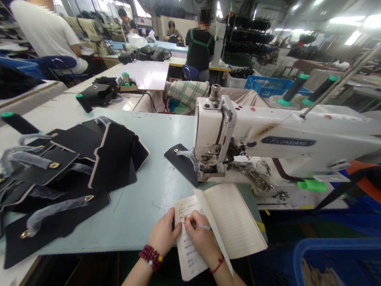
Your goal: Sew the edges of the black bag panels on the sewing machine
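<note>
An open notebook (238, 222) lies at the front edge of the pale green table, its left page covered in handwriting and its right page ruled. One leaf between them stands partly raised. My left hand (162, 232) grips the notebook's left edge, thumb on the page and fingers partly hidden. In my right hand (200, 239) a pen (204, 227) is pinched, its tip end over the written page. Just beyond the notebook stands a white sewing machine (261, 130). A black panel (182, 164) with a plastic-wrapped handle lies by its needle area.
Black panels (73, 174) with wrapped handles are piled on the table (140, 213) at left. A blue crate (357, 245) stands at lower right. Thread cones (19, 122) stand at back left. Several people sit or stand farther back, including one in a white shirt (45, 33).
</note>
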`<action>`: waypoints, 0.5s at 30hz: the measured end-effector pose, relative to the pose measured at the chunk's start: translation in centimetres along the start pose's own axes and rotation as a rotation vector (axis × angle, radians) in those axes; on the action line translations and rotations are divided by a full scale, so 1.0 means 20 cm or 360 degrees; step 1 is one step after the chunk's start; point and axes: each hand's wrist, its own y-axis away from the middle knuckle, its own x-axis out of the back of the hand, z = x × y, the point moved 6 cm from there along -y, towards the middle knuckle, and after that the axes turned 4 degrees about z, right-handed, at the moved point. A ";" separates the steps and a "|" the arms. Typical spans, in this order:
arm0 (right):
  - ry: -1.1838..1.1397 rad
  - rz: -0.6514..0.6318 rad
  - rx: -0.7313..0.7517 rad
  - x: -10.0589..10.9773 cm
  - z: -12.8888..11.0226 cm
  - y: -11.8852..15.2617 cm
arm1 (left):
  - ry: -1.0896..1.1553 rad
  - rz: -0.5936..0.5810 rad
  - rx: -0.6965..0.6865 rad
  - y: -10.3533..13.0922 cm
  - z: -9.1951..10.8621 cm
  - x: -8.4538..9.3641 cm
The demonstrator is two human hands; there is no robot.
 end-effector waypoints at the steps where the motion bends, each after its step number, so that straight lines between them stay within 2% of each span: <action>1: 0.0005 -0.0003 0.0000 0.00 0.00 0.00 | -0.0003 0.0001 0.0000 0.00 0.00 0.00; 9: 0.0065 0.0014 -0.0010 -0.01 0.08 0.01 | -0.0012 0.0002 0.0003 0.01 0.00 0.01; 15: 0.0092 -0.0023 -0.0012 -0.03 0.09 0.01 | 0.0000 0.0005 -0.0010 0.01 0.01 0.01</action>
